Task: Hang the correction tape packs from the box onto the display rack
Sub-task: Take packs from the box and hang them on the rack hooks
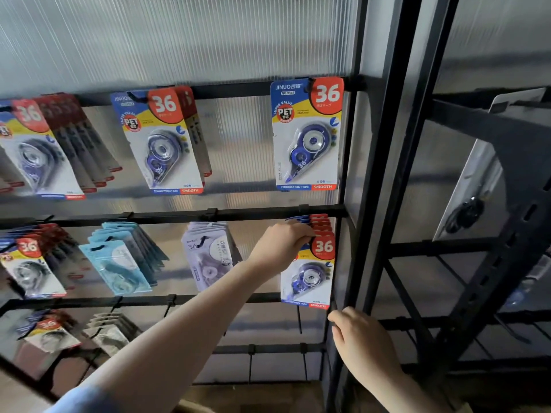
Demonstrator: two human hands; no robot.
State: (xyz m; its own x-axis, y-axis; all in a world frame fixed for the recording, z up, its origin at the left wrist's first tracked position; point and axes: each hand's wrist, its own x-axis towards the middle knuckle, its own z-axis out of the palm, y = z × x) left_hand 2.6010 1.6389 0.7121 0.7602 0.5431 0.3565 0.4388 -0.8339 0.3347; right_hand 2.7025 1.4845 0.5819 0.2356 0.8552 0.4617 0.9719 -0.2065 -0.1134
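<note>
While right hand [362, 341] holds rack post [337, 338], left hand [280, 244] grip pinches pack [310, 272] (top edge).

Correction tape pack [308, 272], blue dispenser under clear blister on a white card with a red "36" badge, is hanging upright at the front of a stack on the display rack [179, 216], under the second crossbar at its right end. A single matching pack [307, 135] is hanging directly above.

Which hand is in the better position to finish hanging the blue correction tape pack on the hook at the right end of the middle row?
The left hand: it already pinches the top of the pack at the hook. The right hand grips the rack's upright post below.
</note>
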